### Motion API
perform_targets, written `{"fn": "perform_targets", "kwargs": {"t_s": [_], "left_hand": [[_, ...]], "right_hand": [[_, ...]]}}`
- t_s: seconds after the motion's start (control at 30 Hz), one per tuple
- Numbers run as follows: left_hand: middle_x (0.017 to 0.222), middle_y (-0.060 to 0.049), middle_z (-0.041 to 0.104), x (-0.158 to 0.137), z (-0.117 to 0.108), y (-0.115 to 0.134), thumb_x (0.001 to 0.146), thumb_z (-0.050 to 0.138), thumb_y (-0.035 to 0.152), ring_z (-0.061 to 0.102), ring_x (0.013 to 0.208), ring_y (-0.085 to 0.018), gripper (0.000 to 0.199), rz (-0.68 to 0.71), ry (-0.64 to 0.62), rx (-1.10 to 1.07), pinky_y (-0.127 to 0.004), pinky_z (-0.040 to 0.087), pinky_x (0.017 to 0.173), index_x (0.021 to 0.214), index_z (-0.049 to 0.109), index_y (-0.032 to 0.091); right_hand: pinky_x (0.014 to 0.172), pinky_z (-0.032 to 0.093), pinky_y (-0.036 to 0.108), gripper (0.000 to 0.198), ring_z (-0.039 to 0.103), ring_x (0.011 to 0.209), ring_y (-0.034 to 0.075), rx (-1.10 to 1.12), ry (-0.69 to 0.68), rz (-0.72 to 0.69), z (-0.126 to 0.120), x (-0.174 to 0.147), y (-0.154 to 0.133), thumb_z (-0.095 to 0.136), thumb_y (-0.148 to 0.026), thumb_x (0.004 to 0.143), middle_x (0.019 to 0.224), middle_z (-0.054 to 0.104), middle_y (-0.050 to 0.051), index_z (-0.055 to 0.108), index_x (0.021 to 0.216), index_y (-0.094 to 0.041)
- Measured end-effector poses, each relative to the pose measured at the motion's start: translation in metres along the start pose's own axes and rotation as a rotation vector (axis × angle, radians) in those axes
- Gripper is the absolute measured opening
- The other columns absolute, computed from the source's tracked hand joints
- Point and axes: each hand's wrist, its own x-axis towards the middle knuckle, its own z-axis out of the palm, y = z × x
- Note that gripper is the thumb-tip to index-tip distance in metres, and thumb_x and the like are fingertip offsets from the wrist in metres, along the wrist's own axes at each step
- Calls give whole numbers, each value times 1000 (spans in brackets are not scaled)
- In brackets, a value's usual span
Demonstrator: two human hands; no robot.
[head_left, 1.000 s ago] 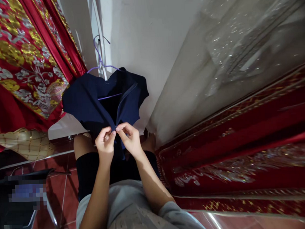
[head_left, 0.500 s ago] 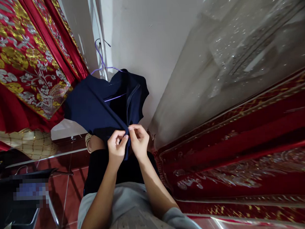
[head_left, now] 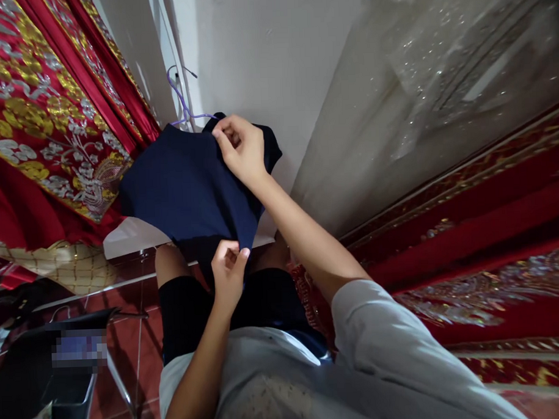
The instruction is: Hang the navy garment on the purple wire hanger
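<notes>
A navy sleeveless garment [head_left: 182,182] hangs from a purple hanger [head_left: 182,100] in front of me, its zipped opening drawn together. At the upper end of that opening, my right hand [head_left: 243,146] is closed in a pinch on the zipper; the small pull itself is hidden by my fingers. Lower down, my left hand [head_left: 229,269] pinches the garment near the bottom of the opening, thumb against bent fingers, and holds the cloth taut.
Red embroidered clothing [head_left: 51,119] hangs at the left. On the right are a sparkling pale gown under clear plastic [head_left: 395,107] and red embroidered cloth [head_left: 491,239]. A black chair [head_left: 28,365] stands at lower left on red floor tiles [head_left: 149,336]. Behind the hanger is a white wall [head_left: 265,63].
My right hand has travelled up from beside my left hand to the top of the garment. The gaping opening has closed along its length. My left hand stays low, still pinching the cloth.
</notes>
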Motion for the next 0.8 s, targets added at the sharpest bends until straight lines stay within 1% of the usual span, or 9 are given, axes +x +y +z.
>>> {"fn": "perform_targets", "kwargs": {"t_s": [0.1, 0.17, 0.3, 0.37, 0.47, 0.53, 0.6, 0.7, 0.8], "left_hand": [[77, 0, 58, 9, -4, -6, 92, 71, 33, 58, 73, -14, 19, 39, -23, 85, -24, 48, 72, 87, 62, 17], [87, -4, 65, 29, -11, -2, 96, 68, 32, 63, 81, -15, 14, 139, -6, 152, -26, 51, 78, 96, 66, 17], [102, -8, 69, 100, -22, 34, 103, 59, 32, 67, 94, -18, 17, 455, 23, 299, -28, 52, 87, 106, 68, 18], [106, -8, 68, 140, -25, 57, 104, 58, 33, 66, 95, -18, 20, 577, 27, 367, -28, 52, 87, 113, 69, 19], [97, -6, 66, 186, -27, 82, 100, 66, 35, 65, 91, -18, 21, 645, -64, 499, -29, 52, 87, 109, 70, 17], [88, -4, 64, 200, -27, 90, 98, 69, 35, 65, 87, -17, 19, 666, -113, 553, -29, 52, 86, 99, 70, 16], [84, -3, 62, 201, -27, 94, 100, 68, 35, 65, 85, -17, 21, 686, -119, 578, -28, 51, 85, 92, 69, 16], [84, -3, 62, 198, -30, 98, 104, 62, 38, 65, 86, -16, 26, 717, -54, 569, -26, 49, 81, 90, 66, 16], [88, -2, 61, 214, -52, 103, 105, 60, 45, 62, 87, -12, 32, 766, 93, 483, -24, 48, 78, 94, 63, 15]], "right_hand": [[72, 52, 26, 25, 56, 71, 12, 105, -44, 81, -7, -6, -9, 62, -42, 99, 72, 53, -2, 58, 87, -20], [63, 48, 22, 26, 53, 64, 9, 225, -54, 210, -10, -14, -15, 64, -39, 97, 70, 51, -3, 54, 83, -20], [45, 32, 18, 34, 37, 48, 5, 491, -50, 602, -10, -22, -19, 66, -41, 95, 60, 41, -7, 46, 76, -21], [42, 27, 19, 35, 32, 45, 5, 601, -71, 725, -7, -21, -21, 66, -43, 94, 57, 35, -9, 45, 75, -22], [42, 27, 19, 36, 31, 44, 5, 653, -90, 723, -2, -16, -24, 66, -47, 94, 57, 32, -10, 47, 76, -22], [43, 27, 19, 37, 32, 45, 5, 618, -63, 655, 2, -12, -26, 66, -47, 94, 57, 32, -9, 46, 75, -22], [43, 26, 19, 37, 32, 44, 5, 575, -38, 598, 9, -10, -27, 67, -43, 93, 56, 32, -9, 45, 72, -22], [42, 26, 20, 36, 31, 42, 5, 547, -31, 599, 25, -18, -23, 67, -34, 92, 53, 31, -9, 43, 68, -22], [42, 26, 21, 30, 33, 40, 6, 489, -64, 717, 41, -40, -12, 63, -24, 89, 48, 33, -9, 45, 65, -22]]}}
